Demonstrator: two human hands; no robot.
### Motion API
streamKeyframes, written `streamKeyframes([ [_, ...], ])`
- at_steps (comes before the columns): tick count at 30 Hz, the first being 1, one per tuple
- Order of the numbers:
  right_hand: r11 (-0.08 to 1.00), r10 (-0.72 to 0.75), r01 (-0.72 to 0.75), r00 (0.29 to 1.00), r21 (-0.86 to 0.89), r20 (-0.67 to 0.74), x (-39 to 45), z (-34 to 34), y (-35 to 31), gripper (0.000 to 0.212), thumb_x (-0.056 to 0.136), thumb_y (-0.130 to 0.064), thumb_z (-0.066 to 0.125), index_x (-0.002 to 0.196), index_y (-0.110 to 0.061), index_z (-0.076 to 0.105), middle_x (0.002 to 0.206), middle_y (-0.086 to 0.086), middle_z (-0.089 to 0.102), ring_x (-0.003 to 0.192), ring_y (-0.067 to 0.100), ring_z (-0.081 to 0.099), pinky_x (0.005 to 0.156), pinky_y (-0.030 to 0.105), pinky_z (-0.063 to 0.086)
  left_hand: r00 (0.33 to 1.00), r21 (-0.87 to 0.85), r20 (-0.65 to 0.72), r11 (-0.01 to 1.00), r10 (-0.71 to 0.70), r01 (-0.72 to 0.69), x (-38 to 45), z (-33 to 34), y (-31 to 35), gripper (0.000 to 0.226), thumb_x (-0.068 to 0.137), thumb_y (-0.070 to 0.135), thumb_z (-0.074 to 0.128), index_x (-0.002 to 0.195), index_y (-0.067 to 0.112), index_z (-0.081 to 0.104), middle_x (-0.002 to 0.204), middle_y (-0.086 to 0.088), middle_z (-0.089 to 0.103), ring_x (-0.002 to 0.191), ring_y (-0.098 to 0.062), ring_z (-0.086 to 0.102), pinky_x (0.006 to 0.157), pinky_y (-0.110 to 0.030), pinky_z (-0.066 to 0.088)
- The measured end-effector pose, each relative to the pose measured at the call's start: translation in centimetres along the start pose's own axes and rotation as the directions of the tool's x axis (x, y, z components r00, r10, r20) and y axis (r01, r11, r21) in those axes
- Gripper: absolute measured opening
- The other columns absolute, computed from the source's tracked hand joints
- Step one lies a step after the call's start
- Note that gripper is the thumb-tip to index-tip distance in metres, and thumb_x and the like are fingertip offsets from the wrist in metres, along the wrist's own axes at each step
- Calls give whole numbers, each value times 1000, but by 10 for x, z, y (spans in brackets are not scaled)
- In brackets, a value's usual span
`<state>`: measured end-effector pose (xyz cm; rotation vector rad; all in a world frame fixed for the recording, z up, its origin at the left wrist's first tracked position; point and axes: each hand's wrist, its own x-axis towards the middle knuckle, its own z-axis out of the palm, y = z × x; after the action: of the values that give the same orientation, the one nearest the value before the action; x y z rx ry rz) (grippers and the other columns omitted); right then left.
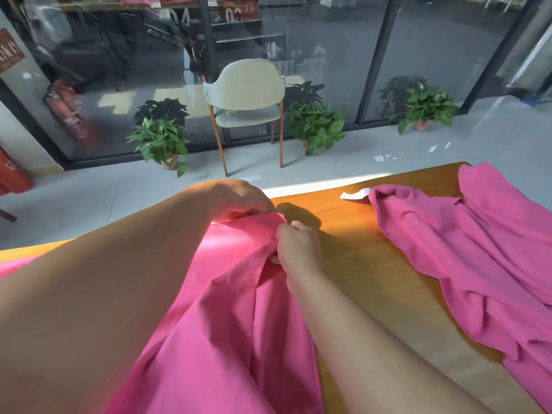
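A pink garment [227, 309] lies spread over the near part of a wooden table [367, 264]. The left hand [236, 198] grips the garment's far edge from above, fingers curled over the fabric. Just beside it, toward the middle of the table, the right hand [298, 246] pinches the same edge, its fingers curled into a fold. A second pink garment [478, 252] lies crumpled on the right side of the table, well apart from the hands, with a white label [355, 193] at its far corner. Beyond the table stands a pale green chair [248, 97] between two potted plants [159, 141], before a glass wall.
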<state>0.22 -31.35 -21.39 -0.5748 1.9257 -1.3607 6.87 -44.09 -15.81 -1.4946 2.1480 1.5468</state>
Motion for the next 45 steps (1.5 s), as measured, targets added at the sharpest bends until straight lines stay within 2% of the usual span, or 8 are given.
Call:
streamKeyframes([
  [5,1000,-12,12,1000,25,-10,3,5,4,21,69,-33,49,59,-14,50,55,3,47,66,39,51,72,60,55,989,110,140,991,54,-69,-5,-2,-6,26,90,-1,57,105,13,72,99,-4,74,90,-18,68,86,-31,55],
  [12,992,-123,124,991,-27,59,-3,0,7,33,92,-25,48,60,-16,43,58,3,37,61,20,38,57,37,32,970,42,-172,985,173,-168,6,-1,-14,4,86,26,73,85,29,75,89,4,73,80,-15,66,72,-26,54],
  [15,988,-144,149,986,-43,88,-1,-1,5,39,97,-30,51,66,-7,51,58,3,44,61,21,44,58,38,41,948,8,-260,982,184,-188,8,4,-14,9,82,37,77,84,29,74,81,3,70,68,-14,58,55,-20,42],
  [18,981,-157,167,983,-102,98,-1,2,-1,43,94,-38,52,73,-1,58,60,6,51,62,31,55,67,48,55,951,-73,-238,972,199,-221,6,3,-15,7,81,32,78,83,26,74,80,0,73,64,-15,61,55,-20,45],
  [23,959,-194,198,980,-205,40,7,-4,-8,53,96,-34,54,52,-11,38,49,-1,38,57,26,38,54,34,28,952,-107,-188,959,241,-264,2,0,-21,5,88,20,72,89,21,77,94,-5,74,86,-24,66,85,-38,55],
  [33,942,-179,183,983,-282,40,11,-5,-12,47,93,-23,54,51,-13,36,50,-1,37,54,23,37,54,31,30,958,-104,-147,960,245,-262,-7,-5,-22,13,80,15,79,92,20,78,90,-2,75,81,-17,68,80,-31,56],
  [38,993,119,-119,978,-11,170,5,-1,-12,18,83,-20,66,90,-4,68,81,10,65,70,28,64,65,42,62,937,-28,-247,965,245,-260,-1,1,-14,12,81,16,78,85,26,75,90,1,71,84,-13,59,73,-27,51],
  [45,862,387,-492,796,124,466,-12,-16,-11,15,92,-16,55,105,-15,64,79,5,65,64,18,63,57,27,54,884,106,-378,961,276,-255,16,16,-13,16,86,13,71,82,29,69,96,2,73,90,-18,67,80,-29,55],
])
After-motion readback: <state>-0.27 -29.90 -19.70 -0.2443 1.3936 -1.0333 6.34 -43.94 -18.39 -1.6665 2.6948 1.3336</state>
